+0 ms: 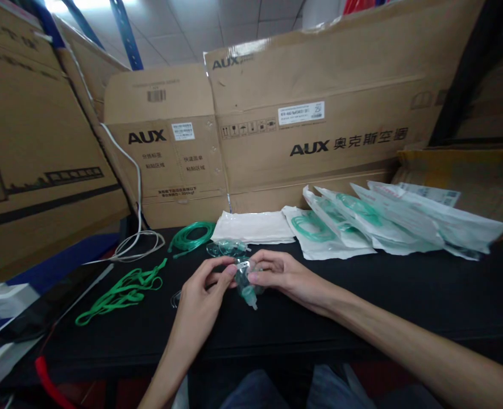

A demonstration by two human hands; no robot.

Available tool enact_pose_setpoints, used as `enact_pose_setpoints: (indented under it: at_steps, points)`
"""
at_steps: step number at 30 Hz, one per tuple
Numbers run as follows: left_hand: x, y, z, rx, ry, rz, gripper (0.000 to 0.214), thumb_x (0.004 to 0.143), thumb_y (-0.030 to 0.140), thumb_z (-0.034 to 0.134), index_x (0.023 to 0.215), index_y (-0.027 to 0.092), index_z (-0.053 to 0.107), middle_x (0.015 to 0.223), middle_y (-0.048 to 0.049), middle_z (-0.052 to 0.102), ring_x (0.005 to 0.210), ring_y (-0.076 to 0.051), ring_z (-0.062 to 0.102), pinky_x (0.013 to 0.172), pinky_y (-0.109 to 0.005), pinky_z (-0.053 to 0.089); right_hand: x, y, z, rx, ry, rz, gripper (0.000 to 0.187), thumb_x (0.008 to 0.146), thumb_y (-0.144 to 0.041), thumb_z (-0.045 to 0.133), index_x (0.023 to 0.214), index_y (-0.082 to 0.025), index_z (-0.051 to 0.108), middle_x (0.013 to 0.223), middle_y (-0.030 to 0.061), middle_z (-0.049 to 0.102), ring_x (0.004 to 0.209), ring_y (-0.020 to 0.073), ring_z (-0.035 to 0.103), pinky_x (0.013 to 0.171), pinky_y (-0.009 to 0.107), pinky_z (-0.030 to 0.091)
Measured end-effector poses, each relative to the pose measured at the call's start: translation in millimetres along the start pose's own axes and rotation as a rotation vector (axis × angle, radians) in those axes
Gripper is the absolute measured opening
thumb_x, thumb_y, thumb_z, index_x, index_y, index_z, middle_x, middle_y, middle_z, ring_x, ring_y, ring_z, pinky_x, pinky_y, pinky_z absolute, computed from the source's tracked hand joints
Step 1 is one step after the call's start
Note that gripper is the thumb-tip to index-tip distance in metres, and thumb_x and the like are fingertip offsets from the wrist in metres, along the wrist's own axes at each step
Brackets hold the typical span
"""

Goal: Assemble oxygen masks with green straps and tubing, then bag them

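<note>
Between both hands, above the black table, is a clear oxygen mask with a green connector pointing down toward me. My left hand pinches its left edge with thumb and fingers. On the other side, my right hand grips the right edge, fingers curled. Just behind them lies another clear mask. A coil of green tubing rests farther back to the left. Green elastic straps lie in a loose heap left of my left hand. Small clear loops show partly beside my left wrist.
Several white-and-clear packets with green tubing lean in a row at the back right. White flat pouches lie at the back middle. Cardboard panels wall off the rear. A white cable and white adapter are at left.
</note>
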State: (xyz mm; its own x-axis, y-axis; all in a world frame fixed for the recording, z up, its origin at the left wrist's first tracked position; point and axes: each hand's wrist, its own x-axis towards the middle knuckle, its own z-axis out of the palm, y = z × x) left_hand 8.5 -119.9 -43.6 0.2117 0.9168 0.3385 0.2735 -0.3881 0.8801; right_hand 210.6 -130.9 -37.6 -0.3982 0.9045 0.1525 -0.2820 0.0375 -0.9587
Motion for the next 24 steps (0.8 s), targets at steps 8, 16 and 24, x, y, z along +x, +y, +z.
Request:
enact_pose_setpoints:
  at_steps: [8,16,24]
  points:
    - [-2,1,-0.9,0.038,-0.025,0.043,0.036,0.089,0.05,0.064,0.103,0.02,0.079,0.107,-0.0055,0.078,0.101,-0.025,0.071,0.09,-0.031,0.056,1,7,0,-0.139,-0.062,-0.055,0.031,0.079,-0.044,0.08,0.089,-0.014,0.076,0.083,0.0025,0.069,0.079,0.0151,0.064,0.075,0.031,0.054]
    - [-4,3,0.0,-0.044,0.014,0.046,0.033,0.084,0.047,0.072,0.104,0.022,0.08,0.112,-0.0058,0.077,0.106,-0.025,0.071,0.088,-0.03,0.059,-2,3,2,-0.228,0.021,-0.079,0.035,0.082,-0.048,0.076,0.09,-0.014,0.079,0.082,0.0045,0.071,0.074,0.0148,0.061,0.067,0.028,0.052]
    - [-3,0,-0.2,-0.053,0.017,0.048,0.031,0.084,0.044,0.074,0.105,0.023,0.08,0.114,-0.0058,0.077,0.108,-0.025,0.071,0.094,-0.032,0.058,-15,11,27,-0.245,0.385,-0.103,0.029,0.078,-0.044,0.078,0.082,-0.015,0.079,0.071,0.0015,0.065,0.059,0.0113,0.047,0.055,0.026,0.037]
